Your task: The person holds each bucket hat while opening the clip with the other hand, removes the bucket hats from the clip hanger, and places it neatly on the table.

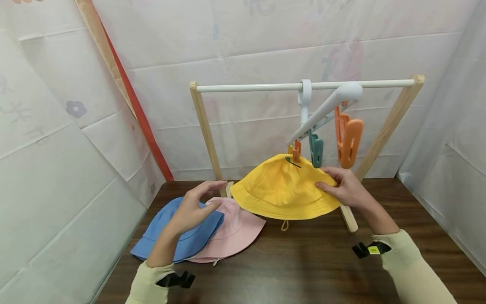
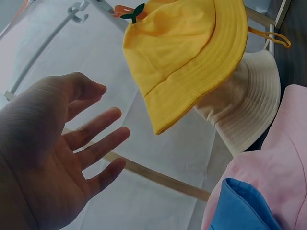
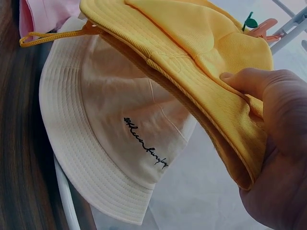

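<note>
A yellow bucket hat (image 1: 284,190) with a green sprout on its crown hangs by the top from a small orange clothespin (image 1: 296,151) on a white clip hanger (image 1: 322,112). My right hand (image 1: 347,188) pinches the hat's right side, thumb in front and fingers behind. Off to the hat's left, my left hand (image 1: 195,207) is held with fingers spread and nothing in them. Behind the yellow hat, a cream bucket hat (image 3: 115,115) with dark script stitching shows in both wrist views. Below the left hand lie a blue hat (image 1: 159,230) and a pink hat (image 1: 237,228), partly overlapping.
The hanger hooks over the white rail (image 1: 250,88) of a wooden-legged rack. A teal clothespin (image 1: 317,150) and a larger-looking orange clothespin (image 1: 349,141) hang along the hanger's near part. Pale sheets surround the dark wooden table (image 1: 288,270) at the back and sides.
</note>
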The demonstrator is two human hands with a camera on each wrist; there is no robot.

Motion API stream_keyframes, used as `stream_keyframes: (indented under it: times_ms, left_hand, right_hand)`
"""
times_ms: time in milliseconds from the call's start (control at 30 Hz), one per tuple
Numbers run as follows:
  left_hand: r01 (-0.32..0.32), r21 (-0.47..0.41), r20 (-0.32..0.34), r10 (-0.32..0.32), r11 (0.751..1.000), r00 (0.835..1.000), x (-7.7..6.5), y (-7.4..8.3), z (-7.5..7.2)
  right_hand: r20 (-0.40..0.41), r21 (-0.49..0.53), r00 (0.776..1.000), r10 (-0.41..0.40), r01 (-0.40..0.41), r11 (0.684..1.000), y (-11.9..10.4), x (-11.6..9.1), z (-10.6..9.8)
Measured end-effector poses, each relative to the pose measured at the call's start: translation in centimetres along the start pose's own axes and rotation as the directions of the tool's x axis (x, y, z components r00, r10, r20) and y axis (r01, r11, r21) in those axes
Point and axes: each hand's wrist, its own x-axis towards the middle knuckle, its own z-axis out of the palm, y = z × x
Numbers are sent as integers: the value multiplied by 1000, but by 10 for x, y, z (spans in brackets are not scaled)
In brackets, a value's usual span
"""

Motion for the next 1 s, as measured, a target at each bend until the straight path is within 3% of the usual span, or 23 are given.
stream_keyframes:
  times_ms: [267, 500, 1000]
  left_hand:
    - [-40, -25, -20, 39, 999, 999, 8, 3, 5]
    - [-20, -75, -1, 20, 997, 1000, 14, 8, 10]
    - [-50, -74, -12, 49, 996, 999, 28, 16, 17]
  right_hand:
    - [27, 37, 1000, 11, -12, 999, 2, 0, -3]
    - [32, 31, 999, 13, -14, 999, 3, 0, -3]
    - [11, 17, 1000, 7, -7, 1000, -4, -2, 0]
